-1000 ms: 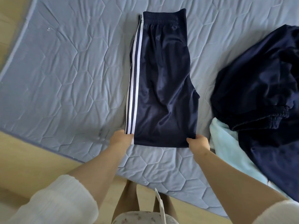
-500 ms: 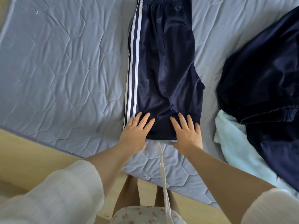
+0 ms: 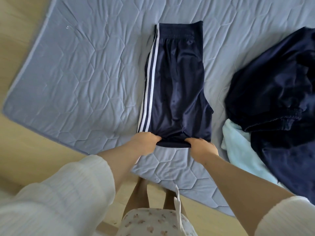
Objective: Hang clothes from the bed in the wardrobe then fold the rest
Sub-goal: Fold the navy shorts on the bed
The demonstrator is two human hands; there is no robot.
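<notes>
Navy shorts [image 3: 177, 86] with white side stripes lie folded lengthwise on the blue quilted bed cover [image 3: 81, 68], waistband at the far end. My left hand [image 3: 144, 140] grips the near hem at its left corner. My right hand [image 3: 201, 145] grips the same hem towards the right. The hem is bunched and slightly lifted between the two hands.
A heap of dark navy clothes [image 3: 276, 92] lies on the right of the bed, over a pale turquoise garment [image 3: 242, 150]. Wooden floor [image 3: 29, 154] runs along the bed's near and left edges. My legs stand at the bed's near edge.
Half a second ago both hands lay flat with spread fingers on the shorts' hem; now both have curled and grip the hem, lifting it slightly.
</notes>
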